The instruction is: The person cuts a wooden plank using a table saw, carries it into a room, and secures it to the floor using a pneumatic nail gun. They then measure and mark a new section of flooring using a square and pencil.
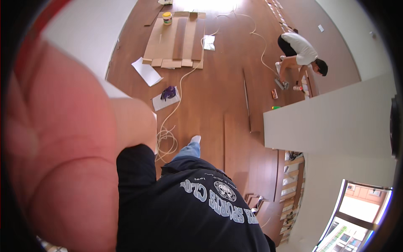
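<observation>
My left hand (67,147) is raised very close to the camera and fills the left side of the view. Its palm side shows large and blurred, while its fingers run out of the picture, so whether they hold anything is hidden. Behind it the bare forearm (133,122) comes out of a black short sleeve (136,168). My right hand is out of view. Below is my black printed shirt (184,214), with one blue-jeaned leg and a white-socked foot (196,139) on the brown plank floor (201,113).
Cardboard sheets (161,46) carry brown planks (179,38) and a yellow tub (167,18). A pale hose (168,138) lies coiled nearby. At far right a co-worker (304,48) bends over a tool (282,84) beside floor battens (308,86). A pale wall (319,122) juts in from the right.
</observation>
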Action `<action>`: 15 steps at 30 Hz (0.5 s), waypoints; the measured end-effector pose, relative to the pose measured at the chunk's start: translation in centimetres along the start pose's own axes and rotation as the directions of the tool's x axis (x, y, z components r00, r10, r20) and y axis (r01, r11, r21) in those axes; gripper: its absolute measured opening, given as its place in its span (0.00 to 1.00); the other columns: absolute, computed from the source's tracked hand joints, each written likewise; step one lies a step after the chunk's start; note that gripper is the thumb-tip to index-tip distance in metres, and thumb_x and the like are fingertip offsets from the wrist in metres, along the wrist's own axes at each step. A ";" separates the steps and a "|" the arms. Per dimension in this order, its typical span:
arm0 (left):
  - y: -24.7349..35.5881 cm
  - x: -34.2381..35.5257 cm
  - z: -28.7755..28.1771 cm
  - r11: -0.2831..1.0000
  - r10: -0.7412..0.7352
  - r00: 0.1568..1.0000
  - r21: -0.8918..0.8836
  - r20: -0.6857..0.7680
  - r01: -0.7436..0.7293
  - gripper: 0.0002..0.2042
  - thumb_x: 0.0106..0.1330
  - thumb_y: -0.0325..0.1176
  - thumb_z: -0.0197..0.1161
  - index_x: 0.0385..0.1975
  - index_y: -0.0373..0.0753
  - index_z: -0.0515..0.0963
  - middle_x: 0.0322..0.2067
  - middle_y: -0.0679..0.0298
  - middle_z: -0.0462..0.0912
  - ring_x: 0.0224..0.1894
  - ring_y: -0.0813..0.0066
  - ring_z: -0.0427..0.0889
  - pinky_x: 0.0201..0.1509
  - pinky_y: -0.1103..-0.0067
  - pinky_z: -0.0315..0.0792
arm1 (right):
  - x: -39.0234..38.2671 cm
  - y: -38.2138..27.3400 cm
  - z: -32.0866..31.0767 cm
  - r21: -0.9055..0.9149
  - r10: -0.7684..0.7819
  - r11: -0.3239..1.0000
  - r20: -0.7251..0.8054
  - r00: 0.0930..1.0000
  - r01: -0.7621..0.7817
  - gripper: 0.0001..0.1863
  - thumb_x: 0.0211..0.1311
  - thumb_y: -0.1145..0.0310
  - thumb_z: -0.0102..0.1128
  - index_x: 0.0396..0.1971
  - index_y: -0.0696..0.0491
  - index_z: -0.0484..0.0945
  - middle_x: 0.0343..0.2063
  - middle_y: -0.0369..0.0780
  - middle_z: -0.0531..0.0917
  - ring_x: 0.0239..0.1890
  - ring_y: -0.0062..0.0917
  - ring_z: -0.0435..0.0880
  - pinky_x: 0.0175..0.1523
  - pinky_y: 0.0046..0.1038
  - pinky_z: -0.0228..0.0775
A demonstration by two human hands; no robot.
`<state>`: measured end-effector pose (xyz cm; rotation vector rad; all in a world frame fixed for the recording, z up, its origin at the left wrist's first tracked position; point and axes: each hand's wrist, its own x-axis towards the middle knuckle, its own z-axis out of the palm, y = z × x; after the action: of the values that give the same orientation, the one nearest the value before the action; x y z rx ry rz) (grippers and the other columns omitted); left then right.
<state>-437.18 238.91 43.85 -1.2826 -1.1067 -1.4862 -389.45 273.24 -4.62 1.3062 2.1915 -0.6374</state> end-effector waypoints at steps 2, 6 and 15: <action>-6.6 1.0 1.9 0.998 -0.014 0.999 -0.056 0.029 0.015 0.04 0.64 0.30 0.67 0.32 0.45 0.78 0.33 0.68 0.75 0.33 0.74 0.71 0.38 0.76 0.66 | 3.6 -3.5 -2.7 -0.012 0.006 1.000 0.029 1.000 -0.005 0.31 0.59 0.54 0.72 0.52 0.64 0.79 0.47 0.58 0.85 0.51 0.50 0.86 0.55 0.45 0.78; -14.7 5.9 4.0 0.998 -0.030 0.989 -0.056 0.146 0.038 0.04 0.65 0.31 0.67 0.32 0.45 0.78 0.33 0.69 0.74 0.33 0.74 0.71 0.38 0.76 0.65 | 12.8 -11.2 -9.8 -0.059 -0.053 0.997 0.052 0.997 0.056 0.30 0.59 0.53 0.72 0.51 0.63 0.80 0.46 0.57 0.86 0.51 0.49 0.86 0.55 0.45 0.78; -27.1 13.6 17.1 0.960 -0.068 0.953 -0.241 0.296 0.143 0.05 0.67 0.34 0.65 0.31 0.46 0.76 0.32 0.69 0.72 0.32 0.75 0.69 0.39 0.77 0.64 | 26.1 -21.2 -26.6 -0.080 0.029 0.997 0.116 0.993 -0.020 0.27 0.59 0.53 0.71 0.49 0.61 0.82 0.43 0.54 0.87 0.49 0.46 0.87 0.53 0.44 0.78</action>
<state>-460.80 261.22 56.36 -1.6853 -1.2091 -1.6012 -423.94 297.83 1.95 1.2224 2.0816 -0.5964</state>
